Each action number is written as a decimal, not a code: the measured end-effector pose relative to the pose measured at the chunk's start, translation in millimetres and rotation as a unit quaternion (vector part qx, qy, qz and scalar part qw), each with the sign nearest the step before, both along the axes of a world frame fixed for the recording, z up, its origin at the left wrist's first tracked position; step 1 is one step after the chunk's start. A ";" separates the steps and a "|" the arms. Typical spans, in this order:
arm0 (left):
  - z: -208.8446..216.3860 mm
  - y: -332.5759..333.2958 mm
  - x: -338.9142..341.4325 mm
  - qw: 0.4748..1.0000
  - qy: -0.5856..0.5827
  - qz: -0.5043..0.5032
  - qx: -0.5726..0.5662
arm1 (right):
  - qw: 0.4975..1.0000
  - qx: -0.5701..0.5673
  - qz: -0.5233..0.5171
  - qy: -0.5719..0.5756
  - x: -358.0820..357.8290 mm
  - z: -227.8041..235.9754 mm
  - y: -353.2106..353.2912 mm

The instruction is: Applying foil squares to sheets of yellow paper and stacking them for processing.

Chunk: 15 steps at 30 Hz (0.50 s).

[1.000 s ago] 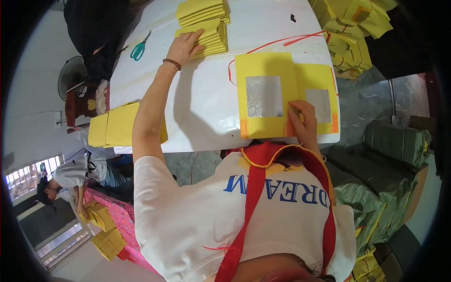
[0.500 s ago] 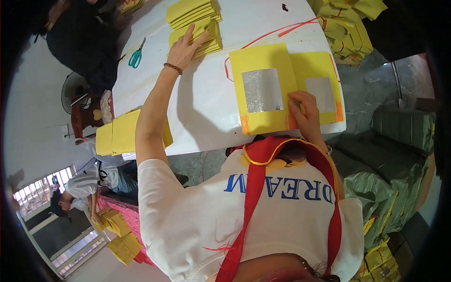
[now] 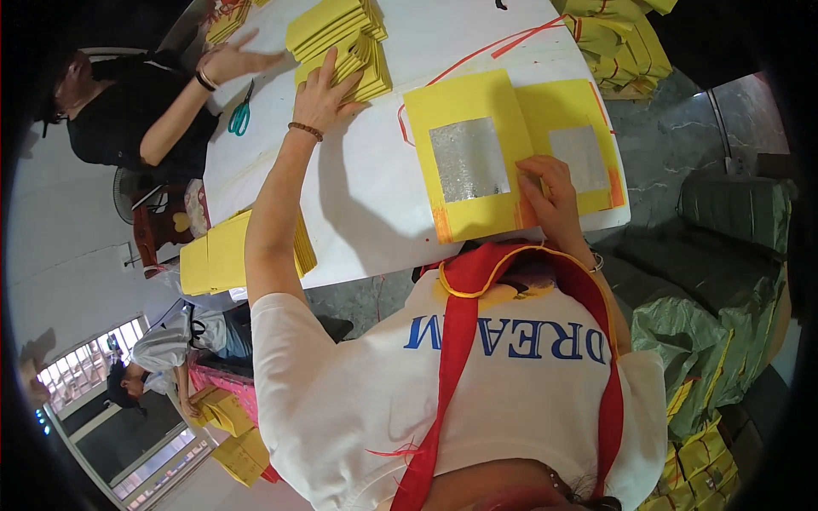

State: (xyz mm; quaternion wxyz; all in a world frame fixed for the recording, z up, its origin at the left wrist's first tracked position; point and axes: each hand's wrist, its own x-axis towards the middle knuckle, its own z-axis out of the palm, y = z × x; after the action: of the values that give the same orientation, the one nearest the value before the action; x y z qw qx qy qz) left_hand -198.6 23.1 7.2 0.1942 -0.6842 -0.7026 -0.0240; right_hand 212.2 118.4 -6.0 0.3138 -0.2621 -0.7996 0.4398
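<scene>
My left hand (image 3: 324,100) rests on a bundle of folded yellow paper (image 3: 372,83) at the table's far side, its fingers spread. Just beyond it lies another yellow paper bundle (image 3: 334,27). At the near right, a pile of yellow paper sheets with a silver square (image 3: 470,159) partly overlaps a second yellow pile (image 3: 588,119) with a duller grey square. Both piles have orange-stained edges. My right hand (image 3: 552,194) has its fingers curled against the right edge of the silver-square pile, thumb and forefinger close together on it.
Teal-handled scissors (image 3: 240,117) and a red strip (image 3: 477,61) lie on the white table (image 3: 358,196). Folded yellow stacks (image 3: 217,251) sit at its left edge. A co-worker's hand (image 3: 232,61) reaches over the far left. Yellow bundles (image 3: 618,51) and green sacks (image 3: 733,213) stand at right.
The co-worker at the far left has raised an arm and stretched a hand toward the far yellow bundles. My view has shifted slightly; my hands stay on the same piles.
</scene>
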 end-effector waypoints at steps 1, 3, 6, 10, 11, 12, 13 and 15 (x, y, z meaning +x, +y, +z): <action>0.1 -0.6 -0.4 1.000 0.014 0.003 0.008 | 1.000 0.002 0.000 -0.001 -0.3 0.3 -0.4; 0.7 0.9 0.0 1.000 0.028 0.004 0.014 | 1.000 0.002 -0.001 0.000 0.6 -1.0 0.2; 2.2 1.3 -2.0 0.999 0.048 0.012 0.004 | 1.000 0.003 -0.004 0.005 0.3 -0.2 -0.2; 2.0 2.3 -7.1 1.000 0.021 -0.012 -0.011 | 1.000 -0.004 -0.009 0.010 0.0 1.4 -1.0; 2.0 2.5 -7.7 1.000 0.015 -0.014 -0.012 | 1.000 -0.006 -0.012 0.011 -0.2 0.1 -0.7; 1.9 2.5 -8.2 1.000 0.016 -0.017 -0.014 | 1.000 -0.005 -0.009 0.014 -0.5 -1.3 -0.3; 1.6 2.3 -8.7 1.000 0.012 -0.020 -0.012 | 1.000 -0.003 -0.007 0.017 -0.4 -2.5 -0.4; 0.7 3.9 -8.7 1.000 0.009 -0.025 -0.011 | 1.000 -0.005 -0.008 0.015 0.6 -3.6 0.4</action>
State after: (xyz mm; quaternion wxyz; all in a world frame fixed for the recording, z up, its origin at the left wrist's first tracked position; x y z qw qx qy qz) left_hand -207.3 27.0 7.9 0.1922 -0.7039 -0.6837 -0.0151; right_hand 212.8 118.8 -9.6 0.3280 -0.2633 -0.7902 0.4456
